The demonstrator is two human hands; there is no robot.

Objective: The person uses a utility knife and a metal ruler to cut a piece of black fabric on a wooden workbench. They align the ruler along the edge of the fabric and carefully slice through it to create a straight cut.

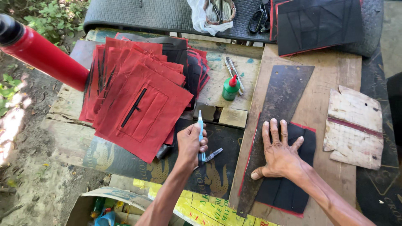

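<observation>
Now the left hand (191, 144) pinches a blue pen (201, 136), tip up. Right hand (278, 157) lies flat, fingers spread, on the black cloth (289, 188), just right of pen.

Red cylinder (39, 52) cut off at top-left edge; scissors (258, 19) & bagged items (213, 14) clipped by top edge. Black fabric piece (289, 184) partly hidden under right hand (278, 155) & dark template (276, 121). Lower red panels (125, 67) buried in stack, count unclear
</observation>
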